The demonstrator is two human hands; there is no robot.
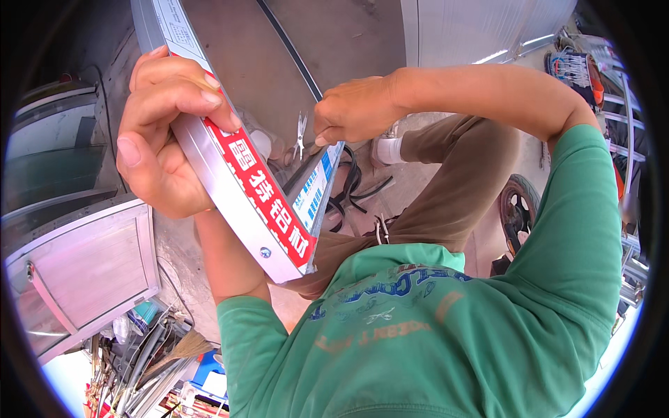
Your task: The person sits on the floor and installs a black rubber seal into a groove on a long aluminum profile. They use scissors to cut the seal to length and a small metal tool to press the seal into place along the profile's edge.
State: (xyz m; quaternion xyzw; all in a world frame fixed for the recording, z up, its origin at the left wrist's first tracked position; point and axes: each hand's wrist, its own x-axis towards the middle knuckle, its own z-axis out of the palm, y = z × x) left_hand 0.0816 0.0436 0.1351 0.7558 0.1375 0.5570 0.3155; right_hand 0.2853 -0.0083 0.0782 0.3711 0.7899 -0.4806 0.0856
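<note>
A silver aluminium frame (240, 212), with a red-and-white film along one bar, slants up in front of my chest. My left hand (167, 132) is closed around this bar, its fingers over the top edge. Another bar of the frame (313, 184), with blue-and-white film, meets it at the lower corner. My right hand (359, 111) is curled closed against that second bar; what its fingertips pinch is hidden. Beside those fingertips, a small pair of scissors (301, 132) shows with parted blades, apparently lower down. Loops of black strip (348, 191) lie beyond the frame's lower corner.
A pale panel (83, 268) stands at the left, above a broom (181, 348) and a heap of long scraps. A wheel (517, 209) is right of my bent leg. Racks with metal profiles (624, 132) line the far right; a white panel (481, 31) stands at the back.
</note>
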